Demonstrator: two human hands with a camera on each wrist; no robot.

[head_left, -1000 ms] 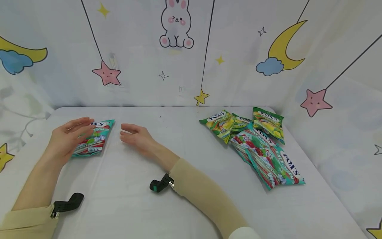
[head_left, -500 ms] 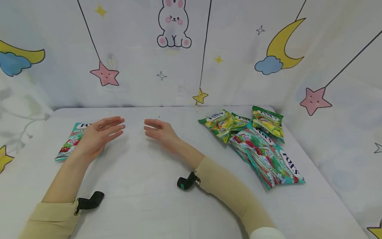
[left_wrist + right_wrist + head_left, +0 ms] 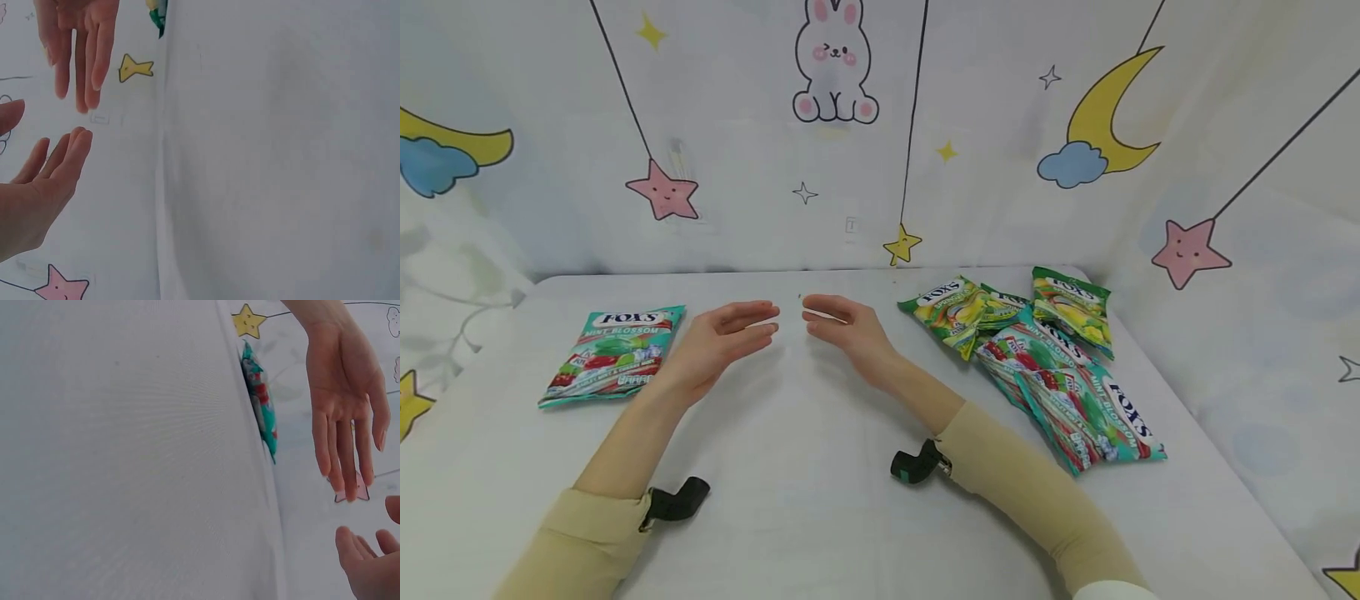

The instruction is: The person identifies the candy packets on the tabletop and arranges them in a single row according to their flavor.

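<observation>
White curtain [image 3: 737, 92] printed with cartoon figures closes off the back of the white table [image 3: 797, 517] I'm watching remotely. Both hands are over the middle: the left hand [image 3: 715, 346] and the right hand [image 3: 853, 333] have their fingers extended and loosely relaxed, fingertips near each other but apart, and neither has hold of anything.

By my reading the work is at an early stage. One teal mint bag [image 3: 613, 354] lies flat by itself at the left, label up. Five others remain together at the right: a green bag [image 3: 943, 308], a second green bag [image 3: 1007, 310] tucked beside it, a third green bag [image 3: 1072, 310] at the far corner, and a front teal bag [image 3: 1093, 417] overlapping a rear teal bag [image 3: 1030, 342]. I'd count those five as not yet dealt with.

My view has gaps. The left forearm covers the lone bag's near right corner, the second green bag is mostly hidden by its neighbours, and the left wrist view catches only a green tip at its top edge. From here the hands seem raised off the cloth, though I can't judge the height well.
</observation>
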